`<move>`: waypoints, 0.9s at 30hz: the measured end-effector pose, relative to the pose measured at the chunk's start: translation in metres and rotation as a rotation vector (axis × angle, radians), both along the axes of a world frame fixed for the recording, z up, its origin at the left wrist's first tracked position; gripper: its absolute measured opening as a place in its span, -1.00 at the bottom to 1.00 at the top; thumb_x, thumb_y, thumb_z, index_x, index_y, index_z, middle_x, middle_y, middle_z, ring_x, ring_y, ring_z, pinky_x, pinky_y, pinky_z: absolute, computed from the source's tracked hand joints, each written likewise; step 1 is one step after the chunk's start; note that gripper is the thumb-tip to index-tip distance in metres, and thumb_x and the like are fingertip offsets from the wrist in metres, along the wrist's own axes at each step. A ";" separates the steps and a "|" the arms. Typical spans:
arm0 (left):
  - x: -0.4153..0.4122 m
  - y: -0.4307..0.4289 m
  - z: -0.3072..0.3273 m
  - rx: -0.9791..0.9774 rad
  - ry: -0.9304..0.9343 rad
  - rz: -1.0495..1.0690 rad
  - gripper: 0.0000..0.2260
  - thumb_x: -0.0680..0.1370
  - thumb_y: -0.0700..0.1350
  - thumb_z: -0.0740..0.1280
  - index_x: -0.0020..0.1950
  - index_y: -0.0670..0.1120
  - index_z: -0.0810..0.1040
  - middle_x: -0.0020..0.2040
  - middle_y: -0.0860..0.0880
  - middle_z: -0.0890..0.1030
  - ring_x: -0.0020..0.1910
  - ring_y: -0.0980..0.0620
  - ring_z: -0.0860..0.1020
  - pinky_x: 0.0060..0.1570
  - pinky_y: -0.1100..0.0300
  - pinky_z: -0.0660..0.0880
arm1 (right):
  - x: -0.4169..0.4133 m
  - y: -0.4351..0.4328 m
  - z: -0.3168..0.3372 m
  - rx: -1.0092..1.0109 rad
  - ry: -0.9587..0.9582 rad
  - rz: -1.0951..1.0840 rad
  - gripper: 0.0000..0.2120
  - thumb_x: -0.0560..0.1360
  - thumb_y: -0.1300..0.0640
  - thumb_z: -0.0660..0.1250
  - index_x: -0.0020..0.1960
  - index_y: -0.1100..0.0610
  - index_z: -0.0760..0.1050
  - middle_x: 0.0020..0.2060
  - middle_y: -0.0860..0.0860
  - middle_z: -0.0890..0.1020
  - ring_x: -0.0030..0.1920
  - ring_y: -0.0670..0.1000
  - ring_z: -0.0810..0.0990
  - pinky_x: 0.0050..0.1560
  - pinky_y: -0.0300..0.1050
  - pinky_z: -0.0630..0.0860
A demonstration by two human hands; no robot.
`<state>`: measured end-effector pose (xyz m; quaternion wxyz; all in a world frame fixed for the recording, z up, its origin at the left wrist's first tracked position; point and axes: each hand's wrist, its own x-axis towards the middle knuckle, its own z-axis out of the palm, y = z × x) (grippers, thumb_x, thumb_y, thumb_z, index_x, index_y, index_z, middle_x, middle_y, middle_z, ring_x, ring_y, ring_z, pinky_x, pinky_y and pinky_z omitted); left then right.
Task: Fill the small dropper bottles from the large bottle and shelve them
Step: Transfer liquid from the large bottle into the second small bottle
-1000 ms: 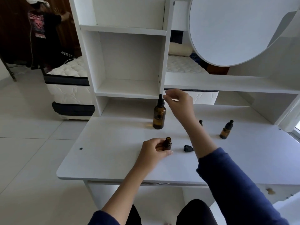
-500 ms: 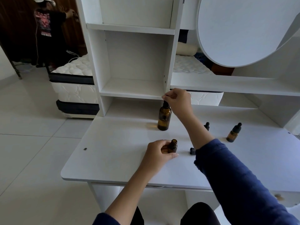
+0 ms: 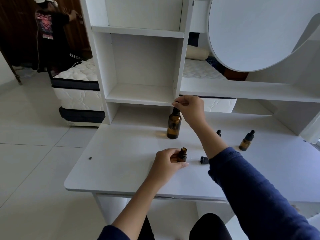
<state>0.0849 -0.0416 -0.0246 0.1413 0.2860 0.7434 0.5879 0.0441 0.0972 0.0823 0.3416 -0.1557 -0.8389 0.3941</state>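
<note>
Risk first: the large bottle (image 3: pixel 174 126) stands free on the desk (image 3: pixel 121 161), so a sideways tug on its top could tip it and spill. Drips could also miss the narrow neck of the small open bottle (image 3: pixel 183 155). The right hand (image 3: pixel 189 105) pinches the large bottle's dropper top, fingertips closed on it. The left hand (image 3: pixel 167 161) curls round the small open bottle, upright mid-desk. 1 capped small bottle (image 3: pixel 245 142) stands well apart, right.

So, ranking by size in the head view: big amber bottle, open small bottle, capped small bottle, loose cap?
1. Big amber bottle.
2. Capped small bottle and open small bottle: too alike to rank.
3. Loose cap.
</note>
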 end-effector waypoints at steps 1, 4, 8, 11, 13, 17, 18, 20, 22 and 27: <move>0.000 0.000 0.000 0.003 0.001 0.001 -0.69 0.33 -0.22 0.53 0.04 -0.11 0.61 -0.11 0.06 0.65 -0.10 0.19 0.62 0.02 0.40 0.51 | 0.001 0.000 0.001 -0.001 0.010 0.000 -0.87 0.42 0.17 0.41 -0.06 0.19 0.62 -0.22 0.01 0.63 -0.20 -0.10 0.57 -0.19 -0.50 0.40; 0.000 0.000 0.000 0.006 -0.003 -0.001 -0.69 0.33 -0.22 0.53 0.05 -0.12 0.60 -0.11 0.06 0.64 -0.10 0.18 0.62 0.03 0.38 0.51 | 0.003 -0.001 0.008 -0.015 0.079 0.000 -0.87 0.45 0.20 0.37 -0.03 0.20 0.61 -0.17 0.02 0.64 -0.17 -0.11 0.58 -0.18 -0.51 0.45; 0.001 0.000 0.000 0.004 -0.011 0.000 -0.66 0.34 -0.22 0.53 0.08 -0.13 0.60 -0.09 0.04 0.64 -0.08 0.17 0.62 0.02 0.40 0.51 | 0.007 -0.003 0.023 -0.031 0.199 -0.004 -0.87 0.47 0.21 0.35 -0.02 0.21 0.61 -0.18 0.00 0.64 -0.20 -0.15 0.57 -0.13 -0.55 0.46; 0.000 -0.001 0.000 0.001 -0.002 -0.001 -0.68 0.34 -0.20 0.53 0.07 -0.11 0.60 -0.08 0.06 0.65 -0.08 0.19 0.62 0.02 0.41 0.50 | 0.015 -0.005 0.040 -0.053 0.296 0.000 -0.88 0.47 0.21 0.35 -0.02 0.20 0.60 -0.18 0.03 0.66 -0.22 -0.19 0.59 -0.09 -0.45 0.51; 0.000 -0.001 -0.001 -0.006 0.000 -0.006 -0.69 0.34 -0.20 0.53 0.06 -0.09 0.61 -0.10 0.09 0.65 -0.08 0.22 0.61 0.03 0.39 0.50 | 0.024 -0.006 0.051 -0.067 0.363 0.009 -0.88 0.48 0.23 0.34 -0.02 0.22 0.59 -0.23 0.02 0.65 -0.27 -0.23 0.60 -0.13 -0.42 0.53; 0.000 0.000 -0.002 0.000 -0.003 0.004 -0.70 0.33 -0.20 0.53 0.03 -0.07 0.61 -0.09 0.09 0.66 -0.06 0.16 0.63 0.10 0.27 0.52 | 0.043 -0.008 0.066 -0.070 0.466 0.025 -0.90 0.48 0.25 0.34 -0.03 0.24 0.57 -0.26 -0.03 0.62 -0.29 -0.27 0.60 -0.19 -0.42 0.52; 0.000 0.000 -0.002 -0.002 -0.002 0.008 -0.69 0.33 -0.19 0.53 0.04 -0.07 0.61 -0.08 0.07 0.66 -0.05 0.14 0.63 0.11 0.25 0.52 | 0.049 -0.008 0.067 -0.068 0.476 0.022 -0.90 0.48 0.24 0.34 -0.03 0.24 0.57 -0.26 -0.03 0.62 -0.28 -0.25 0.61 -0.19 -0.41 0.52; -0.001 0.000 -0.003 -0.006 0.007 0.015 -0.68 0.33 -0.18 0.54 0.06 -0.09 0.61 -0.07 0.06 0.66 -0.05 0.14 0.63 0.11 0.24 0.52 | 0.060 -0.008 0.065 -0.073 0.472 0.021 -0.89 0.48 0.22 0.35 -0.03 0.24 0.58 -0.27 -0.03 0.63 -0.27 -0.22 0.62 -0.18 -0.39 0.53; 0.000 0.000 -0.003 -0.012 0.020 0.018 -0.69 0.33 -0.18 0.54 0.05 -0.10 0.62 -0.08 0.06 0.66 -0.07 0.15 0.62 0.08 0.29 0.52 | 0.071 -0.010 0.056 -0.084 0.448 0.032 -0.90 0.47 0.22 0.36 -0.04 0.22 0.58 -0.28 -0.03 0.63 -0.26 -0.21 0.62 -0.19 -0.39 0.53; 0.001 0.000 -0.001 -0.022 0.053 0.021 -0.68 0.33 -0.18 0.53 0.05 -0.12 0.61 -0.12 0.10 0.64 -0.11 0.25 0.60 -0.03 0.46 0.48 | 0.092 -0.014 0.029 -0.105 0.396 0.019 -0.88 0.45 0.21 0.38 -0.05 0.24 0.61 -0.25 0.00 0.65 -0.26 -0.23 0.60 -0.21 -0.42 0.50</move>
